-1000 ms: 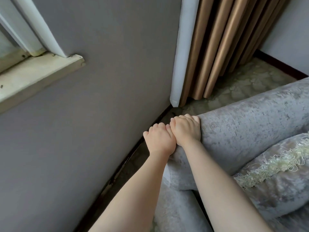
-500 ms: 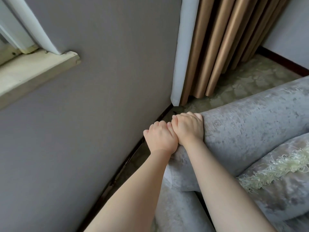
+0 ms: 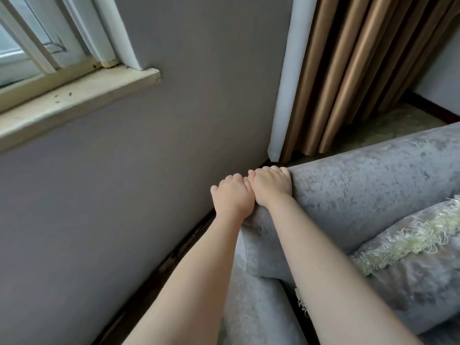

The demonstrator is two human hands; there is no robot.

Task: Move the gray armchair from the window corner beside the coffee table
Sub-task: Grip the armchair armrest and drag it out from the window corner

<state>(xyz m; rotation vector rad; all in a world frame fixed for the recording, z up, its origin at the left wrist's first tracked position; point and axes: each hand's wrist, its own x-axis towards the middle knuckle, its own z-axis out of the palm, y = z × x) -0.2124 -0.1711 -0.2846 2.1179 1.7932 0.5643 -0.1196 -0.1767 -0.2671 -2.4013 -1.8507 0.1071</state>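
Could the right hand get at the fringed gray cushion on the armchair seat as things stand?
Probably yes. The right hand grips the gray velvet armchair's back corner, and the fringed gray cushion lies just beside that forearm with nothing between; it would have to let go first.

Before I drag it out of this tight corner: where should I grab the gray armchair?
At the armchair's rolled top corner nearest the wall, reaching from the seat side, likely best: both hands, left hand and right hand, hook fingers over its rounded edge there.
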